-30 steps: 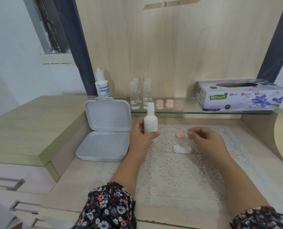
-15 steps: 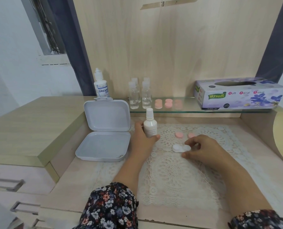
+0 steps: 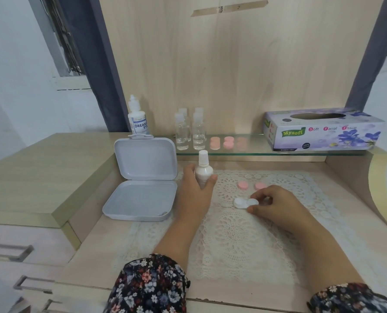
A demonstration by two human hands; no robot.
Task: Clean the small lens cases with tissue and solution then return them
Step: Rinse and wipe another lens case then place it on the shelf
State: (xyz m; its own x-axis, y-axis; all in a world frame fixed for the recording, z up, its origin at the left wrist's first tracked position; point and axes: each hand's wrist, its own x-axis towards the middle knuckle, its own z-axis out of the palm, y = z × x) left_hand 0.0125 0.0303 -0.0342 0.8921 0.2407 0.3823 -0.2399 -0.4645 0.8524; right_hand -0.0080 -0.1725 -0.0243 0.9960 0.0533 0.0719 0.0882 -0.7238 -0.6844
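Left hand (image 3: 194,188): fingers curled round a small white solution bottle (image 3: 203,171), held upright near the back left corner of the lace mat (image 3: 233,233). Right hand (image 3: 276,204): fingertips pinching the right end of the white lens case (image 3: 245,203), which lies open on the mat's back half, its two pink caps (image 3: 242,185) off and set just behind it. I judge the job early: case opened, solution in hand but not yet applied, no tissue drawn, wiping and returning all to come. Remaining stock, by size: pale wood desk (image 3: 93,242), with a raised side top at its left edge; glass shelf (image 3: 244,152) along the back edge, carrying the tissue box (image 3: 323,132) at its right end; grey storage box (image 3: 140,184), lid up, at the desk's back left; labelled eye-solution bottle (image 3: 138,118); four clear bottles (image 3: 190,132); further pink caps (image 3: 228,142) mid-shelf. Room: wood panel behind, dark curtains either side.
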